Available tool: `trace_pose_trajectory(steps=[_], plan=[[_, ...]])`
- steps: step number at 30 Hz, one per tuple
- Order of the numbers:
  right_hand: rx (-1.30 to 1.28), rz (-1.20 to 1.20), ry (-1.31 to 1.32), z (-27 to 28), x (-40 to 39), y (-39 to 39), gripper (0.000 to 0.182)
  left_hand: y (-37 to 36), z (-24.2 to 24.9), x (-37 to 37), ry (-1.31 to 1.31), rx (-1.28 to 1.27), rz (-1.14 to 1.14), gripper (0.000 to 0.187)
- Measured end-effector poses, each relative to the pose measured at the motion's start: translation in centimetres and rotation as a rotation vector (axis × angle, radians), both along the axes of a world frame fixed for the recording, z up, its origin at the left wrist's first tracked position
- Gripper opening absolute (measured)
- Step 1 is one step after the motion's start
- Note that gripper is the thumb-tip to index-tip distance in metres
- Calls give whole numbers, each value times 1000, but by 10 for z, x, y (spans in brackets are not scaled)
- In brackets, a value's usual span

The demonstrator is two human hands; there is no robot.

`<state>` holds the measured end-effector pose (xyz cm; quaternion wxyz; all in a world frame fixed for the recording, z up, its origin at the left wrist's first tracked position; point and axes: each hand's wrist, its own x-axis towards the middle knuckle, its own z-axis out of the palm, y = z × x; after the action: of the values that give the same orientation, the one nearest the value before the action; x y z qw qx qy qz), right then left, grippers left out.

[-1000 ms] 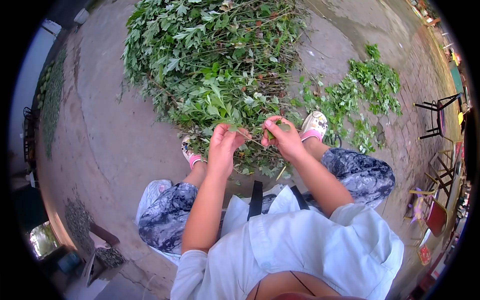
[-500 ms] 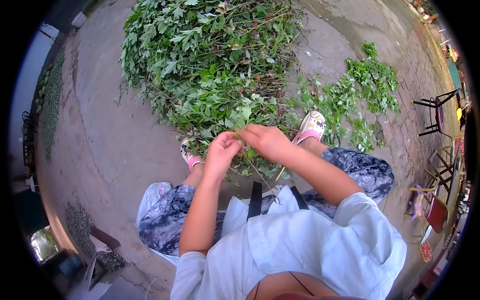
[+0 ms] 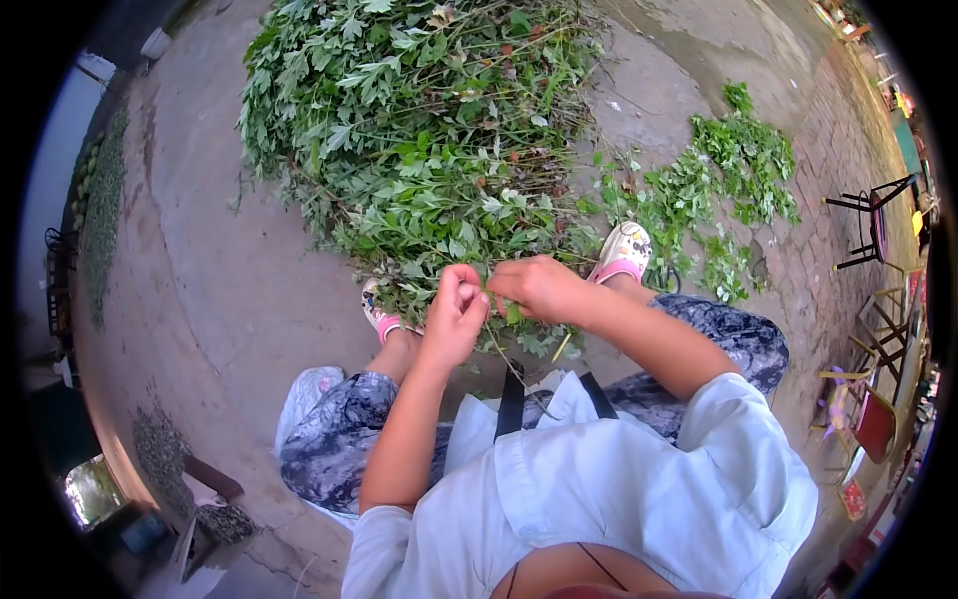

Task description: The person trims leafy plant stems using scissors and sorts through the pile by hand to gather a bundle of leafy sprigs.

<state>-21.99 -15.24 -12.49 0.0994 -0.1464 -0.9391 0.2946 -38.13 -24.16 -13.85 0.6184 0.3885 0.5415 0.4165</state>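
Observation:
My left hand [image 3: 458,314] is closed in a pinch in front of the large heap of leafy green stems [image 3: 399,130]. Close beside it on the right, my right hand [image 3: 537,288] is also closed, its fingers bent round a green stem with leaves. A thin stem [image 3: 509,351] hangs below the hands toward my lap. What the left fingertips pinch is too small to make out. Both hands are over the near edge of the heap, between my two shoes.
A smaller spread of picked green leaves [image 3: 743,160] lies on the ground at the right. Chairs [image 3: 874,424] stand at the far right. My white and pink shoes [image 3: 623,252] flank the heap's near edge. A small white container [image 3: 157,42] is at the upper left.
The fingertips, touching before, are now slightly apart. Both hands have come a little nearer to me, and the leafy tip that stuck up above them no longer shows there.

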Motion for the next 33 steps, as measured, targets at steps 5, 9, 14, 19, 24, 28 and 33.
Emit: trace_pose_trajectory(steps=[5, 9, 14, 19, 24, 28, 33], plan=[[-360, -362, 382, -11, -8, -21, 14, -4, 2, 8, -60, 146, 123, 21], [-1453, -835, 497, -12, -11, -31, 21, -1, 11, 16, -134, 243, 131, 22], [-1279, -866, 519, 4, -11, -30, 23, 12, 21, 8, -90, 128, 283, 25], [-885, -779, 353, 6, -3, -23, 18, 13, 24, 5, -167, 126, 441, 21], [294, -1111, -113, -32, 120, 53, 31, 0, 41, -58, -379, 268, 864, 20], [208, -1338, -1119, -31, 171, 72, 41, -39, 79, -140, 111, 426, 1022, 25], [216, -781, -137, -58, 70, 72, 22, -151, 113, -271, 1130, 459, 1110, 17]])
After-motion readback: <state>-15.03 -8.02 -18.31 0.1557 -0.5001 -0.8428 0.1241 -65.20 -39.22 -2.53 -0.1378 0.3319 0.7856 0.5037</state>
